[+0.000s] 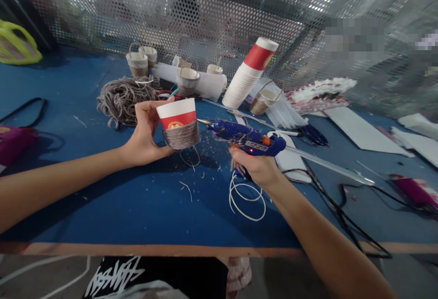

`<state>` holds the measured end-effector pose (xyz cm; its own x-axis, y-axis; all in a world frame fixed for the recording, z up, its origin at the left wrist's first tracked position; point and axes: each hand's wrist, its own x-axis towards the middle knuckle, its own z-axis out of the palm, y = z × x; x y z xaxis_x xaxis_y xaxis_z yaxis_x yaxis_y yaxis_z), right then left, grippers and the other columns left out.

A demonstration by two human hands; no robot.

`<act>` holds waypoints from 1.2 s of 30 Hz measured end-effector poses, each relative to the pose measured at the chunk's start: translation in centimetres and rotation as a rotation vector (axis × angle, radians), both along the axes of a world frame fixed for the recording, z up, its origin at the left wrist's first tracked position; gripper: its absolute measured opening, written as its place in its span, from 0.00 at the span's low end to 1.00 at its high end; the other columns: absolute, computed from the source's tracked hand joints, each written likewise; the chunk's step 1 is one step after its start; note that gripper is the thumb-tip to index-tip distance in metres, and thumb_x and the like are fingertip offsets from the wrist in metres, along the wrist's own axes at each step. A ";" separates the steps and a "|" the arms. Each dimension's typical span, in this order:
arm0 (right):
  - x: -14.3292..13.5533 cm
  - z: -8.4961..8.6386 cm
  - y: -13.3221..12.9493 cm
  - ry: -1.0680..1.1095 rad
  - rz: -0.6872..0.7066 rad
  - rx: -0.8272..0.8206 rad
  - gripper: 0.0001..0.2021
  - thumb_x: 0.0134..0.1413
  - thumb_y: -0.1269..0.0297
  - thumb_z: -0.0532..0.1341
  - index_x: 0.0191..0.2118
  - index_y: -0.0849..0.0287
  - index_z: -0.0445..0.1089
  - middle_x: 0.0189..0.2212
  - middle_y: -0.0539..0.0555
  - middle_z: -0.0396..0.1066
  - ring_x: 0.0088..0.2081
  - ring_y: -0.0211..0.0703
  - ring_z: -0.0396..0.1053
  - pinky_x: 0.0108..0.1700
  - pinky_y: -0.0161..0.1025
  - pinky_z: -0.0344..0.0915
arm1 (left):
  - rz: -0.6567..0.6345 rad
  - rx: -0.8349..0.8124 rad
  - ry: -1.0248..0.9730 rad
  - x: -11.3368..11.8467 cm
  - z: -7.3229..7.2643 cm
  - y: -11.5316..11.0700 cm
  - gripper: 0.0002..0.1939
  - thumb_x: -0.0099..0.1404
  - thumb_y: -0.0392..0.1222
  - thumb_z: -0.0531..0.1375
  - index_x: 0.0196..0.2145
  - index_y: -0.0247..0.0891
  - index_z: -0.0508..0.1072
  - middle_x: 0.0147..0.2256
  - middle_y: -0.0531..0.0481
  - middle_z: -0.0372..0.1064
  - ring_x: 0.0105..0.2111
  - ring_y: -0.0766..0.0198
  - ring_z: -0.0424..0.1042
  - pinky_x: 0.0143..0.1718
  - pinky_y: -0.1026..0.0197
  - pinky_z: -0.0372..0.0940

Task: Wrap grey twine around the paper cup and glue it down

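A red and white paper cup point(178, 115) has grey-brown cord point(183, 136) wound around its narrower part. My left hand point(145, 132) grips it from the left, fingers behind the rim and thumb at the base. In my right hand point(255, 164) is a blue glue gun point(239, 134), its small light glowing orange-red. The gun's metal nozzle is at the cup's right side, by the upper edge of the winding; whether it touches cannot be told. A long clear glue stick point(331, 166) sticks out of the gun's back. A thin loose strand hangs below the cup.
Behind the cup lies a grey cord heap point(125, 98). Several cord-wrapped cups point(188, 80) and a leaning cup stack point(244, 78) stand near the mesh screen. White string point(248, 198) curls below the gun. Black cables point(337, 210) cross the right side of the blue table point(137, 212).
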<state>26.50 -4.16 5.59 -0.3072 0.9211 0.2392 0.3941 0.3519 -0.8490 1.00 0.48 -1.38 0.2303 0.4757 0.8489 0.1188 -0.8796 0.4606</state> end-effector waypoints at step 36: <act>4.0 1.7 1.9 -0.738 -0.046 0.012 0.31 0.38 0.45 0.70 0.46 0.56 0.63 0.46 0.61 0.64 0.49 0.61 0.66 0.48 0.55 0.68 | 0.191 -0.120 0.101 -0.4 0.3 -0.4 0.48 0.49 0.45 0.71 0.65 0.48 0.55 0.53 0.42 0.54 0.56 0.48 0.59 0.59 0.40 0.63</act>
<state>30.45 -2.24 7.24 -0.3531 0.9356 -0.0048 0.8756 0.3286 -0.3540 0.65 0.04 -1.06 0.2071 0.6145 0.7612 0.3283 -0.7766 0.5376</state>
